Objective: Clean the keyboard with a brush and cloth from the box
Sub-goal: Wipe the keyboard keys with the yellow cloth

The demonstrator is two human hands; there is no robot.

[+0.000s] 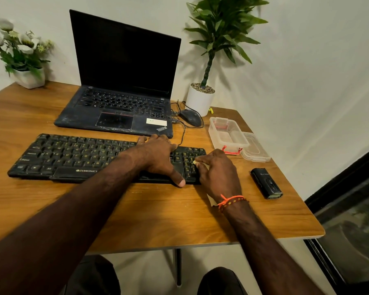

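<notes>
A black keyboard (73, 156) lies on the wooden table (158, 209) in front of a laptop. My left hand (158, 158) rests flat across its right-middle part, fingers reaching the far edge and thumb at the near edge. My right hand (218, 173) is curled over the number pad at the keyboard's right end. Its fingertips pinch a small pale cloth (194, 162), of which only a bit shows. The clear plastic box (216, 135) stands open to the right, with its lid (257, 150) beside it. A black oblong object (266, 183), perhaps the brush, lies near the table's right edge.
An open black laptop (119, 99) sits behind the keyboard, with a wired mouse (191, 117) to its right. A potted plant (200, 99) stands at the back right and a flower pot (29, 78) at the back left. The table's right edge is near a dark window.
</notes>
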